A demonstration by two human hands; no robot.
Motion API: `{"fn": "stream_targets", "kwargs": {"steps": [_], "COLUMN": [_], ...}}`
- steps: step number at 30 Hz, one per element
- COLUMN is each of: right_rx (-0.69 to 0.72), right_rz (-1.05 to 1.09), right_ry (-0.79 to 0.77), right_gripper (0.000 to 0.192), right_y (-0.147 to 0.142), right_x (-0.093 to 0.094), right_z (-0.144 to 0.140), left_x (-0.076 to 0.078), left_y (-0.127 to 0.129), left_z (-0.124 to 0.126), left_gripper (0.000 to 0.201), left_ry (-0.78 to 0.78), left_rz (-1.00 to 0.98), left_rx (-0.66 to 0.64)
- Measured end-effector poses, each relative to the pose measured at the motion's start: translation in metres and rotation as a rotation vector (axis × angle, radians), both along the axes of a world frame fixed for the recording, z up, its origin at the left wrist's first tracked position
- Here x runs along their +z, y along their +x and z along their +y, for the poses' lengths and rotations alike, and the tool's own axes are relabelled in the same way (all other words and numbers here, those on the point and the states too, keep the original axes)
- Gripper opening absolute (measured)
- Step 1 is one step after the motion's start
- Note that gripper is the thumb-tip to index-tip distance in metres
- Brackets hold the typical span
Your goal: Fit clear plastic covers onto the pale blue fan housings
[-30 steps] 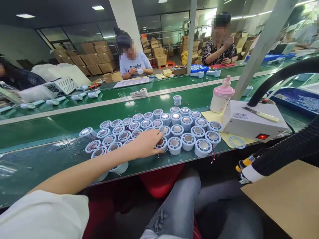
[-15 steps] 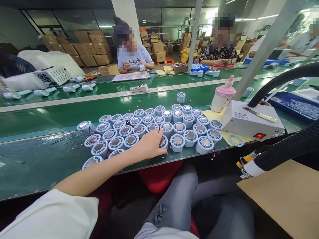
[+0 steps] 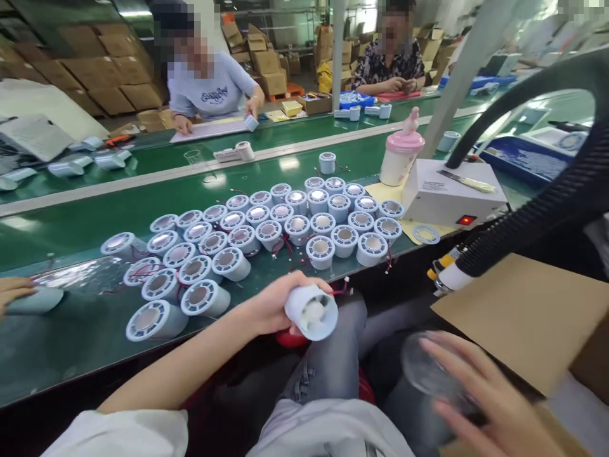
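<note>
My left hand (image 3: 266, 306) grips one pale blue cylinder part (image 3: 311, 311) with red wires, held over my lap just off the bench edge. My right hand (image 3: 480, 400), low at the right, holds a clear round cover (image 3: 425, 368). Several more of the same cylinder parts (image 3: 266, 231) stand packed together on the green bench (image 3: 71, 330), a few at the left lying on their sides.
A white box with a red light (image 3: 450, 197) and a pink-lidded bottle (image 3: 402, 152) sit at the right, and a loose ring (image 3: 425, 235) lies in front. A black hose (image 3: 547, 203) arcs over a cardboard sheet (image 3: 523, 317). Another person's hand (image 3: 12, 289) rests far left. Two people sit across.
My left hand has lifted one cylinder out of the cluster's front row and drawn it back over my lap. My right hand has come into view with the clear cover. The view has tilted down.
</note>
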State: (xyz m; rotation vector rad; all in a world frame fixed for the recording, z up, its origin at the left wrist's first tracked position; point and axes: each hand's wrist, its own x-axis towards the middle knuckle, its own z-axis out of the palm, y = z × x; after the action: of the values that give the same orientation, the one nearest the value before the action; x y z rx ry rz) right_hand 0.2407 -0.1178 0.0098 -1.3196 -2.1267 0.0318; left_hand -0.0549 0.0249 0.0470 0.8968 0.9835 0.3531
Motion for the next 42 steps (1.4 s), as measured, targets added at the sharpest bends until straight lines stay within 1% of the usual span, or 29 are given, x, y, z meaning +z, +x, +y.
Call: {"fn": "stream_targets", "kwargs": {"steps": [2,3,4,5,7,9,10,11,12,13,14,16,18,20,21,23,25,26,27,29,30,31,32,34,37,42], "right_rx": [0.040,0.001,-0.050,-0.097,-0.136,-0.099,-0.067,-0.033,-0.009,-0.001,-0.008,-0.057,-0.117,-0.155,-0.166,-0.162,-0.091,-0.042,0.001,0.050,0.054,0.051,0.051,0.061,0.082,0.093], "right_rz": [-0.077,-0.103,-0.133,-0.151,-0.121,0.031,0.142,0.257,0.367,0.463,0.544,0.680,0.804,0.904,0.950,1.040,1.091,1.062,0.988,0.772,0.676,0.608,0.575,0.592,0.715,0.875], "right_ry": [0.046,0.058,0.054,0.027,-0.080,-0.258,-0.357,-0.452,-0.531,-0.586,-0.619,-0.642,-0.638,-0.630,-0.628,-0.642,-0.657,-0.650,-0.625,-0.535,-0.489,-0.455,-0.441,-0.476,-0.577,-0.717], "right_gripper": [0.043,0.047,0.050,0.048,0.037,0.023,0.016,0.012,0.009,0.009,0.013,0.022,0.025,0.027,0.027,0.027,0.021,0.012,0.003,0.027,0.036,0.039,0.039,0.039,0.042,0.043], "right_y": [-0.024,-0.035,-0.044,-0.049,-0.052,-0.048,-0.044,-0.041,-0.038,-0.036,-0.035,-0.035,-0.037,-0.037,-0.036,-0.033,-0.029,-0.027,-0.025,-0.023,-0.022,-0.022,-0.021,-0.019,-0.018,-0.018], "right_x": [-0.003,-0.004,-0.005,-0.006,-0.006,-0.005,-0.004,-0.004,-0.003,-0.002,-0.001,0.001,0.001,0.001,0.000,-0.001,-0.002,-0.003,-0.003,-0.004,-0.004,-0.004,-0.005,-0.005,-0.005,-0.001], "right_z": [0.008,0.014,0.019,0.024,0.029,0.029,0.028,0.027,0.025,0.024,0.023,0.023,0.024,0.026,0.027,0.030,0.031,0.030,0.029,0.026,0.024,0.022,0.020,0.016,0.013,0.011], "left_x": [-0.015,-0.019,-0.020,-0.019,-0.014,-0.010,-0.010,-0.011,-0.013,-0.017,-0.022,-0.032,-0.040,-0.045,-0.046,-0.046,-0.044,-0.044,-0.043,-0.043,-0.043,-0.043,-0.042,-0.039,-0.032,-0.025], "left_y": [0.025,0.035,0.043,0.048,0.054,0.056,0.056,0.056,0.056,0.056,0.056,0.055,0.055,0.054,0.054,0.054,0.055,0.055,0.055,0.055,0.055,0.055,0.054,0.053,0.051,0.049], "left_z": [-0.008,-0.011,-0.014,-0.015,-0.017,-0.019,-0.020,-0.021,-0.022,-0.023,-0.023,-0.024,-0.024,-0.024,-0.024,-0.026,-0.028,-0.029,-0.030,-0.031,-0.031,-0.031,-0.031,-0.031,-0.031,-0.032], "left_gripper": [0.042,0.042,0.041,0.039,0.031,0.023,0.020,0.020,0.026,0.036,0.047,0.062,0.064,0.064,0.065,0.066,0.067,0.068,0.068,0.067,0.067,0.067,0.067,0.070,0.075,0.076], "left_ry": [-0.098,-0.098,-0.051,0.042,0.339,0.674,0.803,0.891,0.938,0.960,0.976,1.020,1.070,1.082,1.061,0.952,0.767,0.661,0.559,0.404,0.351,0.318,0.304,0.334,0.463,0.621], "left_rz": [-0.018,-0.014,0.003,0.022,0.071,0.135,0.162,0.177,0.178,0.165,0.142,0.092,0.080,0.061,0.036,-0.036,-0.097,-0.118,-0.141,-0.188,-0.208,-0.226,-0.239,-0.251,-0.248,-0.233], "left_rx": [-0.175,-0.271,-0.363,-0.439,-0.528,-0.515,-0.485,-0.450,-0.417,-0.386,-0.360,-0.332,-0.347,-0.389,-0.413,-0.435,-0.417,-0.395,-0.363,-0.300,-0.280,-0.272,-0.279,-0.324,-0.380,-0.400]}}
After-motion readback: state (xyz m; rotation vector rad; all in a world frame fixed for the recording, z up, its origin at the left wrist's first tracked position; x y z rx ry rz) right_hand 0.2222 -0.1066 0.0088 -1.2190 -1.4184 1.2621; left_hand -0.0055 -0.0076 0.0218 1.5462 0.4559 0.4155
